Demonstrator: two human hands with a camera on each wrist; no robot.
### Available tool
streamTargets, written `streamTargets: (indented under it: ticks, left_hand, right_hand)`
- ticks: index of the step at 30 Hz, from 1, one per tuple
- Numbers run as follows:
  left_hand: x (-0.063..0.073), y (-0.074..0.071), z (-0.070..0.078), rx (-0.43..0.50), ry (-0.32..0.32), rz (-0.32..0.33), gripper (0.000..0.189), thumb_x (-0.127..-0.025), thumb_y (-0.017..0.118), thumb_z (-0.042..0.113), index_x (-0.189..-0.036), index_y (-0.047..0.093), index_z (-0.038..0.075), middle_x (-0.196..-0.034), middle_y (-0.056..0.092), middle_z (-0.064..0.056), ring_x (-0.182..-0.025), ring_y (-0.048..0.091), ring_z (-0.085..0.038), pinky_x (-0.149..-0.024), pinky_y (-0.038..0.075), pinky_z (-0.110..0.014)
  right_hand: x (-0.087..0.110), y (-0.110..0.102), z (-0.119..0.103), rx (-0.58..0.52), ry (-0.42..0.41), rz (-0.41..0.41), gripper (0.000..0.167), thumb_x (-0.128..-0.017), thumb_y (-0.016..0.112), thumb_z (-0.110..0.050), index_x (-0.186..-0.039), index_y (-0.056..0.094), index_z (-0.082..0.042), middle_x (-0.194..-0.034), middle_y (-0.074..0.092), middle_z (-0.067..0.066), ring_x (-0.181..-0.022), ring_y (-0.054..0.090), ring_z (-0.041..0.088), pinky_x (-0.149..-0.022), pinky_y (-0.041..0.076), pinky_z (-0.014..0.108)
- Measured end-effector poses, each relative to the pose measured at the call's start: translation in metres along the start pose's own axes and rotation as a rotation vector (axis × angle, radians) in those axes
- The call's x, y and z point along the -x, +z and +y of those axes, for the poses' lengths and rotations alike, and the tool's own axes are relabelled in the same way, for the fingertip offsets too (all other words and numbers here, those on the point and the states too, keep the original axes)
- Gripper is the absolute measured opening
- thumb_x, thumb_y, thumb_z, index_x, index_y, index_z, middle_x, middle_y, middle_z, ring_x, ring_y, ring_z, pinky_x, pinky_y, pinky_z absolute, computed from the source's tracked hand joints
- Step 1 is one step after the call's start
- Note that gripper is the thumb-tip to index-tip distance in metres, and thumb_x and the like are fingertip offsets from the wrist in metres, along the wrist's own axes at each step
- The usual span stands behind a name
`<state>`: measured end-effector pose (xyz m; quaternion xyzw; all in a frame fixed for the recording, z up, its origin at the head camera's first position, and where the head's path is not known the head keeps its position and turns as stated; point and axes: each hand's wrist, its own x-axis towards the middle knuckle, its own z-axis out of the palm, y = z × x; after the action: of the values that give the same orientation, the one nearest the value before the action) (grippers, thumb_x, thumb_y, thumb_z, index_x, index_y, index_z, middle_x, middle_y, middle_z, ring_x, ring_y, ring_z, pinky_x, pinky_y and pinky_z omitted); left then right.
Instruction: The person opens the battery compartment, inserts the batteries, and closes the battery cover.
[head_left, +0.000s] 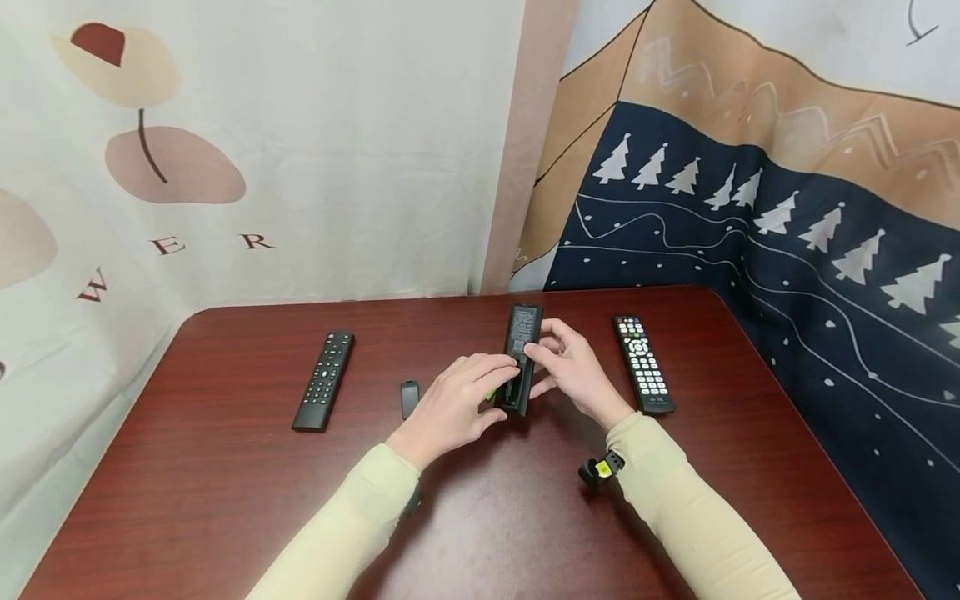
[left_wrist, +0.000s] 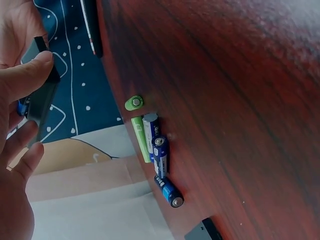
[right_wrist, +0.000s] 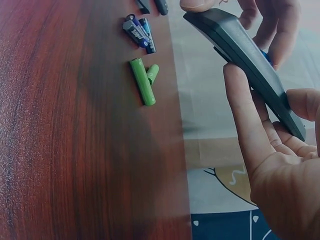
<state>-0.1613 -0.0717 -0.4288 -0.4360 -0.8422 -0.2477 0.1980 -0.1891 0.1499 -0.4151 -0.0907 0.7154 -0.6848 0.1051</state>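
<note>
Black remote point(head_left: 523, 329) is gripped by the right hand point(head_left: 573, 367), left hand point(head_left: 456, 396) pinching its end by a blue battery point(left_wrist: 21, 108), cover point(head_left: 409, 398) off, loose batteries point(left_wrist: 161, 159) still out, so probably midway imo.

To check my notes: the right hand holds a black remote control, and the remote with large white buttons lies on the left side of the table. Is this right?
Not fully: the remote with large white buttons lies on the right side of the table, as the head view shows. The right hand holds a black remote control.
</note>
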Motion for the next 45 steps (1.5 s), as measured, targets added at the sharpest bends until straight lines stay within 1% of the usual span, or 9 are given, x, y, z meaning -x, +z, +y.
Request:
streamTargets:
  ticks: [6,11,15,22,29,34,40,45]
  left_hand:
    - [0.0009,0.0013,-0.0005,-0.025,0.013,0.004,0.065,-0.073,0.094,0.010,-0.131,0.065,0.005,-0.135,0.064,-0.006,-0.126,0.059,-0.022,-0.110,0.047,-0.035]
    - [0.0016,0.0032,-0.0016,-0.070,0.051,0.026,0.065,-0.072,0.094,0.009,-0.130,0.065,0.004,-0.133,0.064,-0.007,-0.125,0.059,-0.023,-0.109,0.048,-0.036]
    - [0.0021,0.0058,-0.0026,-0.102,0.080,0.049,0.063,-0.071,0.092,0.009,-0.128,0.065,0.004,-0.131,0.064,-0.007,-0.125,0.059,-0.023,-0.111,0.047,-0.036]
    - [0.0018,0.0083,-0.0031,-0.117,0.101,0.071,0.058,-0.071,0.086,0.005,-0.125,0.067,0.004,-0.130,0.065,-0.007,-0.125,0.060,-0.021,-0.114,0.044,-0.033]
    - [0.0025,0.0095,-0.0024,-0.132,0.119,0.097,0.056,-0.070,0.089,0.005,-0.123,0.069,0.003,-0.127,0.068,-0.007,-0.123,0.062,-0.023,-0.110,0.049,-0.034]
    - [0.0028,0.0087,-0.0017,-0.144,0.127,0.102,0.056,-0.070,0.089,0.006,-0.122,0.070,0.002,-0.128,0.069,-0.008,-0.124,0.063,-0.023,-0.109,0.049,-0.033]
    - [0.0037,0.0097,-0.0027,-0.162,0.160,0.122,0.057,-0.068,0.092,0.009,-0.121,0.072,0.001,-0.128,0.070,-0.011,-0.124,0.064,-0.024,-0.108,0.050,-0.035]
    - [0.0025,0.0091,-0.0030,-0.175,0.170,0.109,0.054,-0.070,0.091,0.009,-0.120,0.073,0.002,-0.129,0.071,-0.011,-0.126,0.064,-0.024,-0.108,0.051,-0.037]
  right_hand:
    - [-0.0015,-0.0002,-0.0016,-0.003,0.005,-0.004,0.037,-0.104,0.057,-0.006,-0.139,0.048,0.002,-0.110,0.068,0.024,-0.082,0.073,0.021,-0.062,0.064,0.046]
    - [-0.0013,-0.0002,-0.0022,-0.003,0.010,-0.007,0.038,-0.104,0.058,-0.006,-0.140,0.048,0.002,-0.109,0.069,0.023,-0.083,0.073,0.022,-0.062,0.064,0.045]
    - [-0.0004,-0.0001,-0.0022,-0.009,0.011,-0.008,0.038,-0.104,0.057,-0.006,-0.140,0.048,0.003,-0.109,0.068,0.023,-0.082,0.073,0.020,-0.062,0.064,0.045]
    - [0.0006,-0.0005,-0.0020,-0.011,0.013,-0.008,0.038,-0.104,0.057,-0.006,-0.140,0.047,0.003,-0.109,0.068,0.022,-0.082,0.073,0.019,-0.063,0.064,0.044]
    - [0.0014,-0.0006,-0.0013,-0.012,0.023,-0.002,0.038,-0.104,0.057,-0.007,-0.140,0.048,0.002,-0.109,0.069,0.021,-0.083,0.073,0.022,-0.063,0.064,0.044]
    - [0.0027,-0.0008,-0.0017,-0.017,0.016,0.001,0.038,-0.104,0.057,-0.007,-0.140,0.047,0.004,-0.108,0.069,0.020,-0.081,0.073,0.020,-0.063,0.064,0.044]
    - [0.0024,0.0005,-0.0028,-0.017,0.023,0.011,0.038,-0.103,0.057,-0.006,-0.139,0.048,0.003,-0.107,0.069,0.020,-0.080,0.073,0.020,-0.062,0.064,0.044]
    - [0.0018,-0.0007,-0.0027,-0.011,0.016,0.019,0.037,-0.104,0.057,-0.006,-0.138,0.048,0.003,-0.105,0.069,0.020,-0.080,0.073,0.019,-0.062,0.064,0.044]
